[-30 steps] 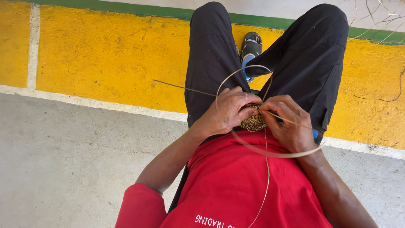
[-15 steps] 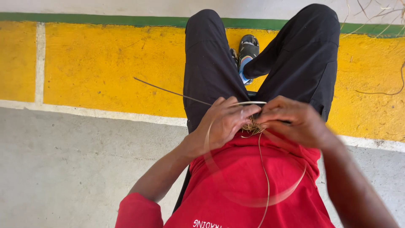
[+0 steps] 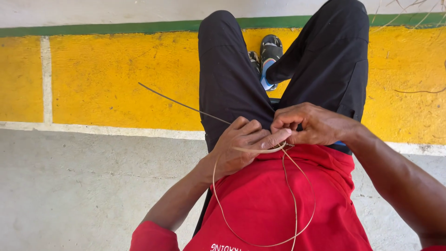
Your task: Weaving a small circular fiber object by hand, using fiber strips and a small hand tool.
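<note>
We pinch the thin cane strand between both hands (light, springy, kink-prone); grip near the fingertips.

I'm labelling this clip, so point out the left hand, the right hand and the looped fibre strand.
left hand (image 3: 241,146), head view, back of hand.
right hand (image 3: 316,124), head view, knuckles.
looped fibre strand (image 3: 311,218), head view, loop's right curve.

Concrete floor, grey near, painted yellow beyond with a green stripe; sandalled feet rest on it.
</note>
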